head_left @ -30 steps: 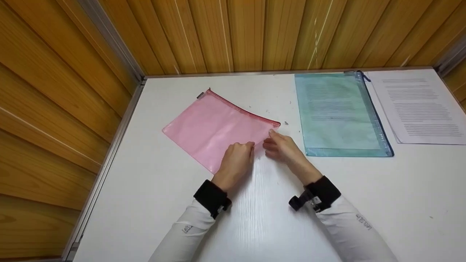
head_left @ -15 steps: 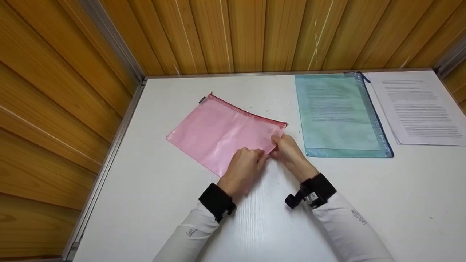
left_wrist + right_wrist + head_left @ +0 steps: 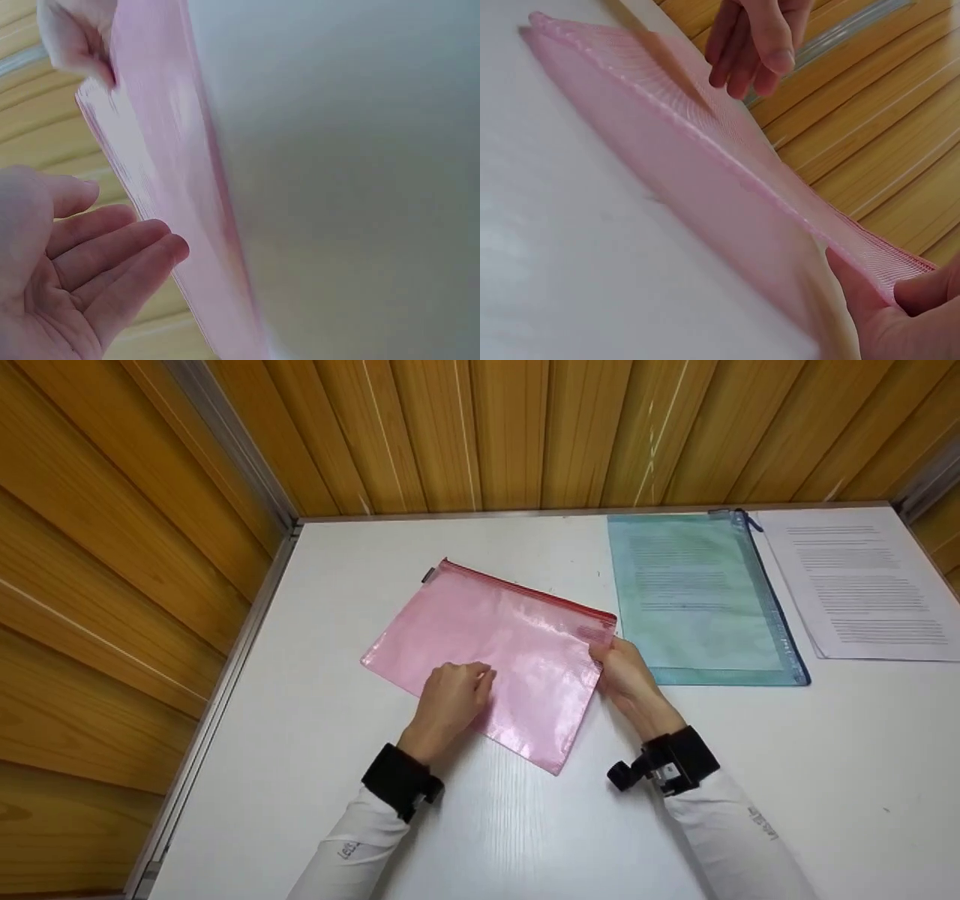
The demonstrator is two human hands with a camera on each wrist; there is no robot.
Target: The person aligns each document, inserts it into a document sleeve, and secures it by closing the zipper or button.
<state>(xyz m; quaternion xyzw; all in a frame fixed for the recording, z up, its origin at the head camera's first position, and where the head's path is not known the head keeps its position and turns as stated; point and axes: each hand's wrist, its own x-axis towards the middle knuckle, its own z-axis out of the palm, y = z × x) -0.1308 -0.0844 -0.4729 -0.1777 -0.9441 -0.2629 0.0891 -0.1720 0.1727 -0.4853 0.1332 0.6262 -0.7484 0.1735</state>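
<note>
A pink zipper pouch (image 3: 517, 652) with a red zip along its far edge lies slanted in front of me. My right hand (image 3: 630, 682) pinches its right edge just below the zip end, thumb on top. In the right wrist view that edge of the pouch (image 3: 682, 142) is raised off the table. My left hand (image 3: 450, 701) hovers over the pouch's near edge, holding nothing. Its fingers (image 3: 127, 262) are loosely bent and apart from the pouch in the left wrist view.
A teal zipper pouch (image 3: 697, 600) with a printed sheet inside lies to the right, its near left corner close behind my right hand. Farther right are printed papers (image 3: 877, 585). Wood-patterned panels (image 3: 510, 435) rise behind the white table (image 3: 300, 735).
The pink pouch has shifted right and its near right corner has come into view. My left hand has let go of the edge and moved left; my right hand now pinches the edge.
</note>
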